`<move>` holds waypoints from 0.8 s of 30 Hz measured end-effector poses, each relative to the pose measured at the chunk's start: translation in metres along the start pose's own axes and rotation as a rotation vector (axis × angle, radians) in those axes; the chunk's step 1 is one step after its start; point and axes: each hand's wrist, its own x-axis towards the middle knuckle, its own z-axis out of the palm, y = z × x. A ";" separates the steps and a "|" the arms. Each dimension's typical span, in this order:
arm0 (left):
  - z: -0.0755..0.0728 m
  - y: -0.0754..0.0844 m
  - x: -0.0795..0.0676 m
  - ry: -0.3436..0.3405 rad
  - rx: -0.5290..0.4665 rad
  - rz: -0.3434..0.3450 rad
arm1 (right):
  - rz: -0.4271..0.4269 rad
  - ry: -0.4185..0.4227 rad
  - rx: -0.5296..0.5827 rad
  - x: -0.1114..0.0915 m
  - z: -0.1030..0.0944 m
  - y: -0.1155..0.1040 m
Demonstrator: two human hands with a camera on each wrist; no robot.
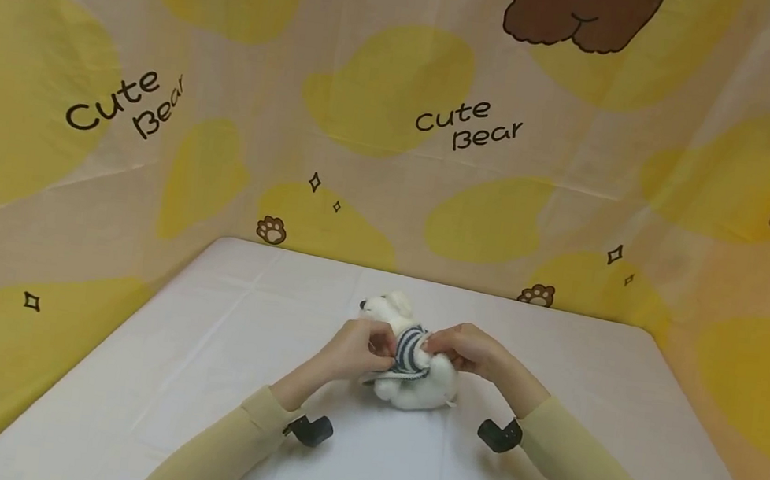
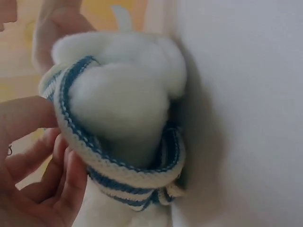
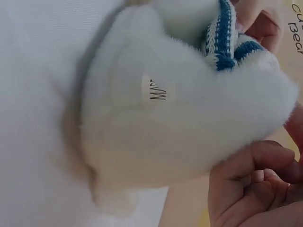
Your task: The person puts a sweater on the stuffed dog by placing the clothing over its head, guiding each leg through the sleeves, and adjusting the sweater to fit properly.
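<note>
A white plush toy animal (image 1: pixel 439 389) lies on the table, its dark-nosed head toward the back left. Round its middle sits a blue-and-white striped knitted sweater (image 1: pixel 408 351), whose hem (image 2: pixel 118 165) stands away from the white body in the left wrist view. My left hand (image 1: pixel 358 350) pinches the sweater's edge between thumb and fingers (image 2: pixel 73 184). On the toy's other side, my right hand (image 1: pixel 468 348) grips its white plush with curled fingers, close to the sweater. A printed tag (image 3: pixel 158 90) shows on the fur in the right wrist view.
The toy and both hands are over a white-covered table (image 1: pixel 264 297). Behind and beside it hangs a yellow-and-cream cloth (image 1: pixel 359 213) printed with bears and lettering. Black wrist mounts (image 1: pixel 312 430) sit at both cuffs.
</note>
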 end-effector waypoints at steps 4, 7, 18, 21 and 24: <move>-0.001 0.003 0.003 -0.001 -0.109 -0.044 | -0.004 0.018 -0.088 -0.008 0.001 -0.002; 0.000 0.007 0.008 0.030 -0.153 -0.084 | -0.018 0.024 -0.146 -0.011 0.002 -0.003; 0.010 0.013 0.009 0.109 -0.159 -0.190 | -0.111 0.126 -0.282 -0.008 0.013 -0.005; 0.009 0.014 0.009 0.114 -0.145 -0.192 | -0.118 0.127 -0.276 -0.008 0.013 -0.006; 0.009 0.014 0.007 0.120 -0.128 -0.180 | -0.117 0.093 -0.234 -0.007 0.012 -0.007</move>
